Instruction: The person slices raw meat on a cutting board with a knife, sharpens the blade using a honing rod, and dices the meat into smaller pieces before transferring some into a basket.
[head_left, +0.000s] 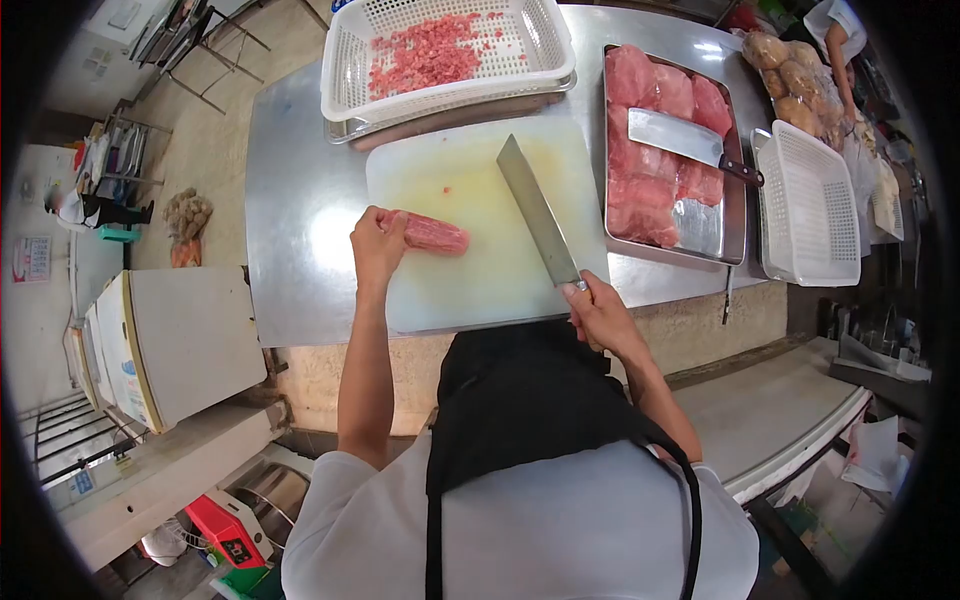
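Observation:
My left hand point(380, 243) grips one end of a long piece of raw meat point(436, 235) that lies on the white cutting board point(400, 300). In my right hand point(596, 312) is the handle of a cleaver point(540, 212), its broad blade held over the board's right side and pointing away from me. The blade is apart from the meat. A few tiny meat scraps dot the board. Behind it stands a white perforated basket point(345, 95) with chopped meat point(430, 55) inside.
Right of the board, a metal tray point(700, 235) holds large meat pieces point(640, 205), with a second cleaver point(675, 137) across them. Farther right are a white basket point(810, 210), bagged round produce point(785, 75) and another person's arm point(840, 65). A white chest point(195, 345) stands at left.

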